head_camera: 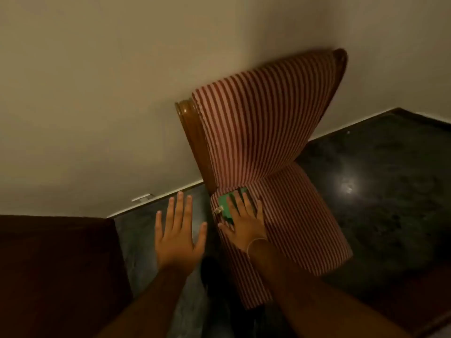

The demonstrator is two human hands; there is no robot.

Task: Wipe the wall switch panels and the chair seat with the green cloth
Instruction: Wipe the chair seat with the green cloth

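Item: chair seat point(300, 230), striped red-and-white upholstery, wooden frame, standing against the wall.
Status: wiping in progress, by the look of it.

Item: green cloth point(225, 206). Location: flat on the rear left corner of the seat, under your right hand point(244, 220), close to where the seat meets the striped backrest point(263, 123). A small pale tag shows at its outer edge.

Item: right hand. State: fingers spread, palm pressing the cloth down onto the fabric; a flat press, not a clenched grip.

Item: left hand point(178, 236). State: released, fingers splayed, holding nothing, hovering over the dark floor point(380, 186) just beside the seat's left edge.

Item: wall switch panels. Not visible from here; you cannot tell whether they have been wiped.

Remaining, as judged: the cloth sits only at one corner, so most of the seat ahead and to the right of your right hand likely awaits a pass. No visible mark separates cleaned fabric from uncleaned in this dim light.
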